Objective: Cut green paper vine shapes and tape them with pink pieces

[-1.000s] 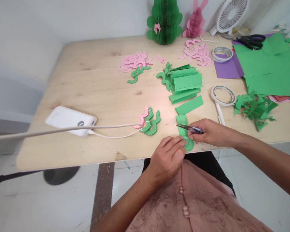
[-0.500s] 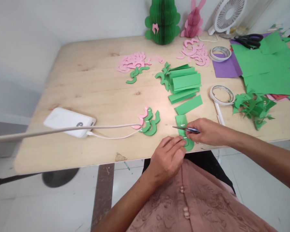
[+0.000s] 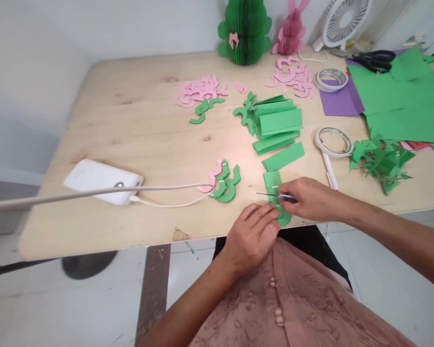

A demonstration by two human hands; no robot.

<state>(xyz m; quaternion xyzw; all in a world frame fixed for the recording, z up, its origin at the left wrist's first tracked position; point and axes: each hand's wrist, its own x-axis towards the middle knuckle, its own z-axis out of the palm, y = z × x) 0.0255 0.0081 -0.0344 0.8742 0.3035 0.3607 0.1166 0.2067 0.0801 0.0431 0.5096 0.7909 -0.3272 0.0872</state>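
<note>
Green strip (image 3: 271, 178) lies at the table's (image 3: 137, 120) front edge, running inward, a white mark on its upper face. Starting from the table's left edge, I see a white power bank (image 3: 94, 180), its white cable (image 3: 166, 206) reaching toward a cluster of pink and green cutouts (image 3: 227, 193). Next comes my left hand (image 3: 253, 236), fingers close together over the strip's near end; whether the thumb pinches, I cannot tell. My right hand (image 3: 307, 198) has its fingers closed round small scissors (image 3: 287, 196), whose thin blades cross the strip leftward. Farther right, a white pen (image 3: 330, 172) lies with its far end at a tape roll (image 3: 319, 140), just beside green scraps (image 3: 381, 161).
</note>
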